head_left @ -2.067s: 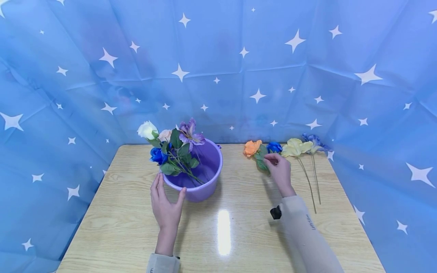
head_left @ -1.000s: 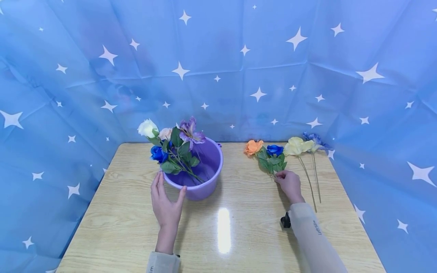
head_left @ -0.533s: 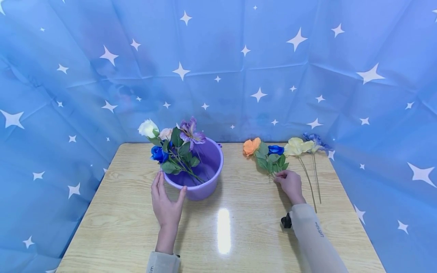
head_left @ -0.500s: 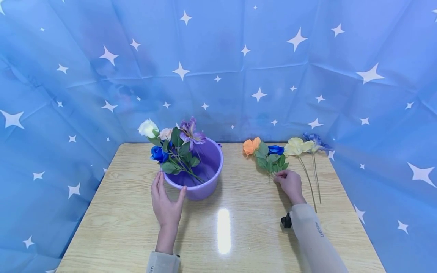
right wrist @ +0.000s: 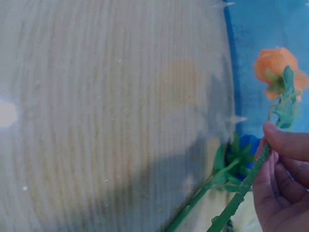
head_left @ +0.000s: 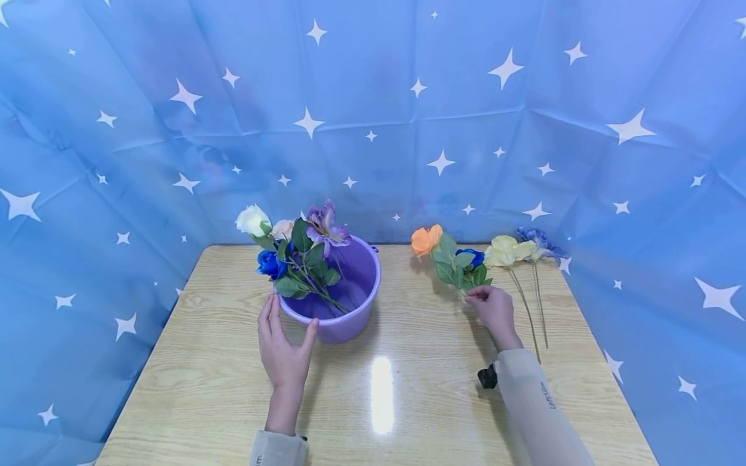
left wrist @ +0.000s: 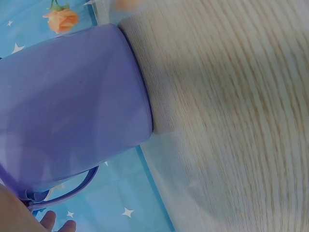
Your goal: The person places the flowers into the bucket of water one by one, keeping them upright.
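Note:
My right hand point(head_left: 494, 310) pinches the green stem of an orange rose point(head_left: 426, 239) between thumb and fingers. In the right wrist view the thorny stem point(right wrist: 246, 186) slants up off the table, with the bloom above the hand. A blue rose point(head_left: 471, 257) lies partly hidden behind its leaves. My left hand point(head_left: 285, 353) rests with spread, fairly straight fingers against the near left side of a purple bucket point(head_left: 344, 330), thumb at the rim. Leaning in the bucket are a white rose point(head_left: 252, 220), a pale pink rose point(head_left: 283, 230), a blue rose point(head_left: 271, 264) and a purple flower point(head_left: 326, 226).
Right of the blue rose, a pale yellow flower point(head_left: 504, 251) and a blue-violet flower point(head_left: 536, 239) lie with bare stems toward me. The wooden table point(head_left: 198, 388) meets a blue star-patterned curtain point(head_left: 379, 77) at its back edge. The bucket's handle point(left wrist: 77, 191) hangs at its side.
My right hand has moved from the leaves down to the stem and taken hold of the orange rose. The bloom has risen and shifted slightly left. Left hand and bucket stay put.

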Tool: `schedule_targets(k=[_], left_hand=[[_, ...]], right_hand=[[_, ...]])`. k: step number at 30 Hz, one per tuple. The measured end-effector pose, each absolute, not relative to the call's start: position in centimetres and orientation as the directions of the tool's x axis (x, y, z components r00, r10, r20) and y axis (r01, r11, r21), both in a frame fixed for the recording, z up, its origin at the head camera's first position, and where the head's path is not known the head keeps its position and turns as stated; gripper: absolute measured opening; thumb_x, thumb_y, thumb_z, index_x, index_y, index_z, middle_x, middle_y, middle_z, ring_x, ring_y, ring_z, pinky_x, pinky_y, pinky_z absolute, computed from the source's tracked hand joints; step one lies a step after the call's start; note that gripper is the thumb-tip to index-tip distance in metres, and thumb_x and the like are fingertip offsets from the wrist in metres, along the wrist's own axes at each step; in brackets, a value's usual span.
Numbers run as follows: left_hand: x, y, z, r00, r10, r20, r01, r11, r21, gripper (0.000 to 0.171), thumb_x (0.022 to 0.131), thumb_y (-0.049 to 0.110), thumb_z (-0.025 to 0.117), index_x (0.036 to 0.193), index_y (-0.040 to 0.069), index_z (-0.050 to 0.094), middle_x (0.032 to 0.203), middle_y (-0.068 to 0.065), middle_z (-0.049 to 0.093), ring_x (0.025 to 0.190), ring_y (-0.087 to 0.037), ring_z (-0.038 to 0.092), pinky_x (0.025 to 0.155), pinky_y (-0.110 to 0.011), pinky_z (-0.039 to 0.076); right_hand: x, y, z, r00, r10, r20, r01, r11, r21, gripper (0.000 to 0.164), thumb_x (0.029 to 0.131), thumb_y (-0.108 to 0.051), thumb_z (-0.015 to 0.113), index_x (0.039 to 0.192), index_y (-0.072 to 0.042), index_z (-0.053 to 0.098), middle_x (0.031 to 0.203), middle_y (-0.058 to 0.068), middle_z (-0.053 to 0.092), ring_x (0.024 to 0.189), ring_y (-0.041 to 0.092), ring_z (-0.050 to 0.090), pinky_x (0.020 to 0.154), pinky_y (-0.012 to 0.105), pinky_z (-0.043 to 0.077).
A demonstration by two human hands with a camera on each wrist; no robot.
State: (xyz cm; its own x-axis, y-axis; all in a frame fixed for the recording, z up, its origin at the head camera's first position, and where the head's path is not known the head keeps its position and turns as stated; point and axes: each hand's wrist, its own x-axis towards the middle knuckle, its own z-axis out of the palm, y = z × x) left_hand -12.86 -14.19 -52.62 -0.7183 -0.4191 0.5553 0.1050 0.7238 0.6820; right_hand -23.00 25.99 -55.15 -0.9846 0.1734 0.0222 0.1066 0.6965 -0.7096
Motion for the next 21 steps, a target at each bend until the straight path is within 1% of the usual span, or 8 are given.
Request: schedule_targets(k=[5, 10, 17, 21], left_hand=[[-12.9, -14.2, -52.6, -0.714, -0.419, 0.561, 0.109, 0.725, 0.681, 0.088, 0.075, 0.030, 0.083, 0.151, 0.011, 0.042, 0.152, -0.012, 0.044, 0.139, -0.034, 0.043, 0.111, -0.054, 0.041], [-12.9, -14.2, -52.6, -0.713, -0.417, 0.563, 0.112, 0.726, 0.679, 0.086, 0.078, 0.037, 0.080, 0.151, 0.011, 0.043, 0.152, -0.012, 0.044, 0.139, -0.033, 0.044, 0.111, -0.054, 0.041], [-13.0, -14.2, -52.6, -0.707, -0.417, 0.571, 0.121, 0.725, 0.678, 0.087, 0.076, 0.034, 0.082, 0.150, 0.010, 0.043, 0.152, -0.012, 0.045, 0.139, -0.034, 0.044, 0.112, -0.054, 0.041], [-13.0, -14.1, -52.7, -0.703, -0.416, 0.576, 0.124, 0.726, 0.676, 0.086, 0.078, 0.038, 0.080, 0.150, 0.010, 0.044, 0.151, -0.012, 0.045, 0.139, -0.033, 0.044, 0.111, -0.053, 0.042]], right_hand=[[-23.1, 25.7, -54.7, -0.986, 0.166, 0.033, 0.092, 0.687, -0.721, 0.017, 0.091, -0.017, 0.071, 0.101, -0.003, 0.075, 0.092, 0.015, 0.074, 0.072, 0.018, 0.063, 0.059, 0.026, 0.049], [-23.0, 25.3, -54.1, -0.987, 0.157, 0.038, 0.078, 0.672, -0.736, 0.017, 0.091, -0.017, 0.071, 0.100, -0.004, 0.075, 0.092, 0.015, 0.074, 0.075, 0.020, 0.063, 0.059, 0.026, 0.049], [-23.1, 24.8, -53.5, -0.987, 0.155, 0.042, 0.072, 0.663, -0.746, 0.017, 0.091, -0.017, 0.072, 0.101, -0.004, 0.075, 0.092, 0.015, 0.074, 0.077, 0.022, 0.064, 0.061, 0.028, 0.050], [-23.1, 24.6, -53.2, -0.987, 0.151, 0.047, 0.065, 0.656, -0.752, 0.016, 0.091, -0.018, 0.072, 0.100, -0.005, 0.074, 0.092, 0.014, 0.073, 0.076, 0.021, 0.063, 0.060, 0.027, 0.050]])
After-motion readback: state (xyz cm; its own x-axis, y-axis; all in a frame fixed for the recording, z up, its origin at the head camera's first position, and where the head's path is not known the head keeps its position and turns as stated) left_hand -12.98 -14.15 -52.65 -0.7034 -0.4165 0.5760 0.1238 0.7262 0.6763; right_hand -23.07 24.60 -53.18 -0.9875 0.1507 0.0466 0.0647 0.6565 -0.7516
